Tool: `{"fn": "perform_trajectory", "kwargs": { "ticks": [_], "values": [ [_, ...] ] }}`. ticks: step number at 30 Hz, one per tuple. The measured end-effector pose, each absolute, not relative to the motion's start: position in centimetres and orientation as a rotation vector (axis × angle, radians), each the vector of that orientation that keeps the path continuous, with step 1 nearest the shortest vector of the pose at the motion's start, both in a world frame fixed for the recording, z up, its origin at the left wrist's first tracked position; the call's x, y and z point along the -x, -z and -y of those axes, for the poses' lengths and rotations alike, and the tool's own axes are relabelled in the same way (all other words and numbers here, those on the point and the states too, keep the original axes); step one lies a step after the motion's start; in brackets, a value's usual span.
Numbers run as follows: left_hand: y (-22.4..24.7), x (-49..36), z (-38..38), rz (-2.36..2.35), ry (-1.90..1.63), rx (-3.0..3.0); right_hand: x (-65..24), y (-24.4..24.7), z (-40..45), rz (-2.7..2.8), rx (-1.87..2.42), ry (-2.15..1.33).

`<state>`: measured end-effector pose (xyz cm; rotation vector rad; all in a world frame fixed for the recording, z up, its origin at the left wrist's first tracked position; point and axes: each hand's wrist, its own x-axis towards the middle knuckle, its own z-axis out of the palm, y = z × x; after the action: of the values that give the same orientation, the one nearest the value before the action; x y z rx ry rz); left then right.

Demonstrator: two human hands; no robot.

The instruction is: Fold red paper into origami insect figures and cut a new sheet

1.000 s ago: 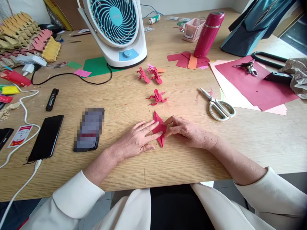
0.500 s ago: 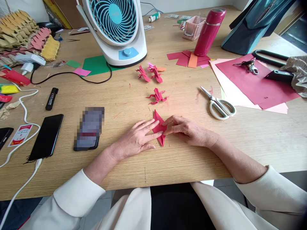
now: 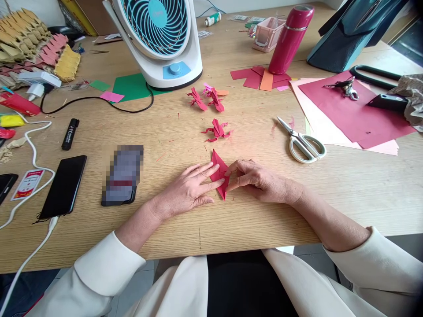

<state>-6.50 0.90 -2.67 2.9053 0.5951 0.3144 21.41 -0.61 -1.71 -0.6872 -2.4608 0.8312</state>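
A folded red paper [image 3: 218, 174], shaped like a narrow pointed diamond, lies flat on the table in front of me. My left hand [image 3: 191, 187] rests on its left side, fingers stretched out and spread over it, holding it down. At the paper's right edge, the bent thumb and fingers of my right hand [image 3: 253, 178] are closed on the border; the fingertips partly hide that edge. Just beyond sits a red origami frog [image 3: 217, 130] with thin curled legs. Two similar red origami figures [image 3: 197, 99] stand farther back, beside small pink and orange scraps.
White-handled scissors [image 3: 302, 143] lie to the right, near large red and pale sheets [image 3: 353, 110] with keys on top. A fan [image 3: 175, 70] and a red flask [image 3: 291, 42] stand at the back. Phones [image 3: 64, 187], a black marker [image 3: 70, 134] and a white cable are on the left.
My right thumb has slid slightly down along the paper's lower right edge. The lower flap looks flatter than before. My left hand stays in place, and the view has shifted a little.
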Motion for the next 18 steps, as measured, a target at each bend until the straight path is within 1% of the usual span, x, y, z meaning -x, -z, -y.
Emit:
{"fn": "perform_trajectory", "kwargs": {
  "ticks": [6,11,18],
  "values": [
    [2.5,6.5,-0.8,-0.624,-0.316,-2.904,-21.1,1.3,1.3,2.393,0.780,-0.856],
    [2.3,5.9,0.3,-0.721,-0.282,-2.919,-20.8,0.9,2.1,2.343,0.926,-0.789],
    [2.1,4.9,1.7,-0.844,-0.400,-3.041,-20.6,0.9,2.6,2.445,0.921,-0.665]
  ]
}}
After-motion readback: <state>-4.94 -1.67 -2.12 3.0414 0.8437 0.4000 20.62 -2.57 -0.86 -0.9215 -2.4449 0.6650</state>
